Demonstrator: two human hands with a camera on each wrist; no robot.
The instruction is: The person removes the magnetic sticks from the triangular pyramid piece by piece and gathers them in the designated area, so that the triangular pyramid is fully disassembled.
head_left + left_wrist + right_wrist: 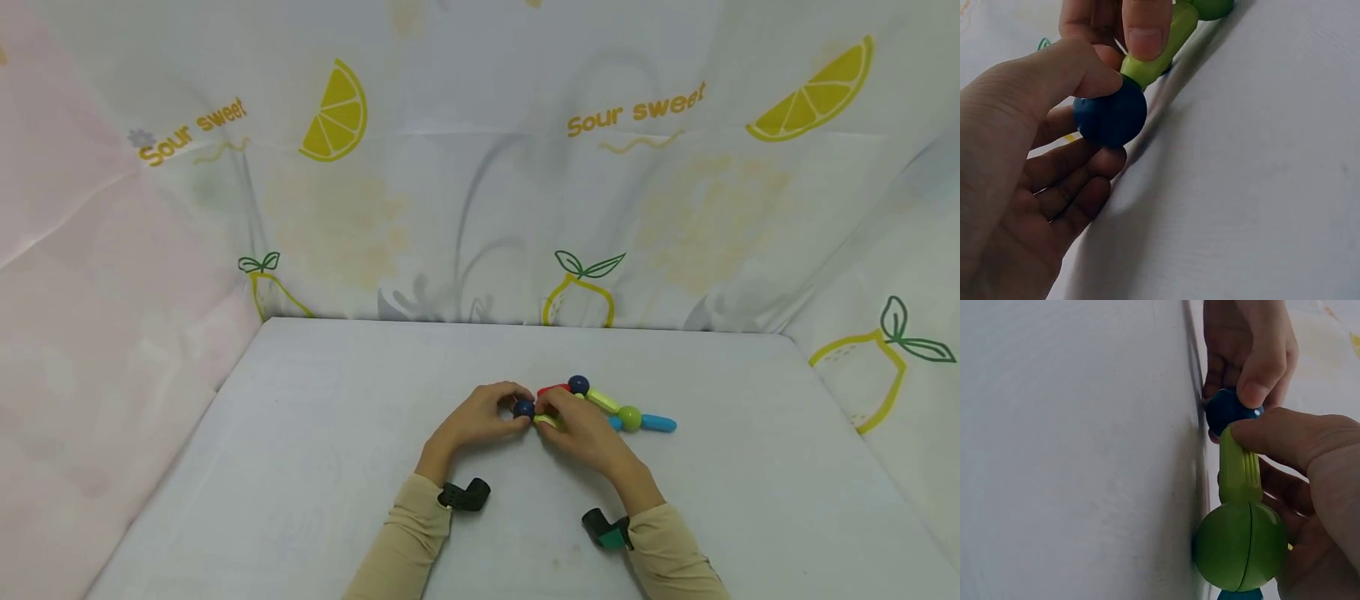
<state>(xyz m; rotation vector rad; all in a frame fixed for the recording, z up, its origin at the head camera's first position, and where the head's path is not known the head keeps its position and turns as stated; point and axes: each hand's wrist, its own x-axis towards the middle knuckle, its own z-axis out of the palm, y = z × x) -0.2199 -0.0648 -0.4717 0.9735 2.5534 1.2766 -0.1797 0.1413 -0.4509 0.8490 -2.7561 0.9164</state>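
Note:
My left hand (486, 414) pinches a dark blue ball (1111, 114) between thumb and fingers. The ball touches the end of a yellow-green rod (1239, 464), which my right hand (583, 429) grips near that end. A green ball (1241, 545) joins the rod's other end, with a blue piece (1240, 594) beyond it. Past the right hand in the head view, a second dark blue ball (578, 384), a pale yellow rod (602, 401), a green ball (630, 417) and a blue rod (659, 423) form a chain. Part of a red piece (553, 388) shows behind my right fingers.
Everything lies on a white-covered table (315, 450). A cloth backdrop (480, 183) printed with lemons hangs behind it and at both sides. Small black cameras sit on the left wrist (467, 495) and right wrist (606, 528).

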